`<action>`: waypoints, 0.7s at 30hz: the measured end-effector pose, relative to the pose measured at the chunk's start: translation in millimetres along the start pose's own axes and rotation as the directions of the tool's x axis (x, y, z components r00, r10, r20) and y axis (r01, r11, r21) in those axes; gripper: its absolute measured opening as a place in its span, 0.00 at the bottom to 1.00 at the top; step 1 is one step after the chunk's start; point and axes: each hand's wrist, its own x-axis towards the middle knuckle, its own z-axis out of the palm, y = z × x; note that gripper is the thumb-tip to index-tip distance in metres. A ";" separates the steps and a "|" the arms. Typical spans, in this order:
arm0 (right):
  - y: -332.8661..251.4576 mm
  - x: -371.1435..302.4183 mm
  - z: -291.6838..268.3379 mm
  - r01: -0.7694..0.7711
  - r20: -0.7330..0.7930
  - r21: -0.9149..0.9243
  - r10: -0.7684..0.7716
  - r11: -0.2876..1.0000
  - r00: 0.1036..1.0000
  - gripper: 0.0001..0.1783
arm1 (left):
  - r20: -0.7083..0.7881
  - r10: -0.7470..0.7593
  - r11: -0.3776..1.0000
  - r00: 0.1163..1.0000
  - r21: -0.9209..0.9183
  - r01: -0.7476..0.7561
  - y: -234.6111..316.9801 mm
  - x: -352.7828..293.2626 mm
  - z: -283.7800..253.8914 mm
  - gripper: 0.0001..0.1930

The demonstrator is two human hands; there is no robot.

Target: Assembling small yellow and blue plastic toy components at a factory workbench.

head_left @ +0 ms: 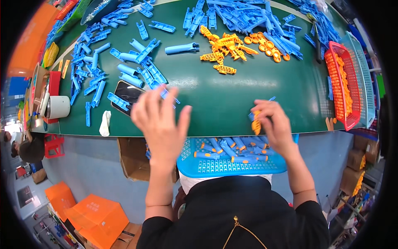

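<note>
My left hand [159, 114] is over the green table, fingers spread, near a dark phone [128, 92] with a blue plastic half-shell [118, 101] lying on it. Another blue piece shows partly behind its fingertips; contact with it cannot be told. My right hand [277, 122] pinches an orange ribbed plastic part [256, 123] near the table's front edge. Some blue plastic shows beside that part, largely hidden by the fingers. Farther back lie a pile of orange ribbed parts [226, 45], orange round caps [269, 49] and a heap of blue shells [240, 16].
At my lap, a blue basket [215, 167] holds blue pieces with orange ends. Red [336, 87] and pale blue [367, 91] baskets stand at the right edge. Blue shells [143, 52] lie scattered at left, near a white cup-like container [58, 107]. A tool [317, 39] lies far right.
</note>
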 end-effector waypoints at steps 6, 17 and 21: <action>26.5 9.8 -49.2 -0.083 -0.380 -0.456 -0.109 0.886 0.919 0.03 | 0.136 -0.018 0.997 0.991 0.070 0.008 0.9 -15.6 19.9 0.29; 13.9 4.1 -14.7 -0.081 -0.264 -0.248 0.014 0.965 0.964 0.05 | 0.111 0.293 0.798 0.950 -0.575 -0.179 36.8 12.6 27.0 0.21; 12.6 6.0 -12.5 -0.080 -0.250 -0.196 0.029 0.977 0.968 0.05 | 0.235 0.231 0.911 0.944 -0.392 -0.125 62.5 3.9 19.8 0.42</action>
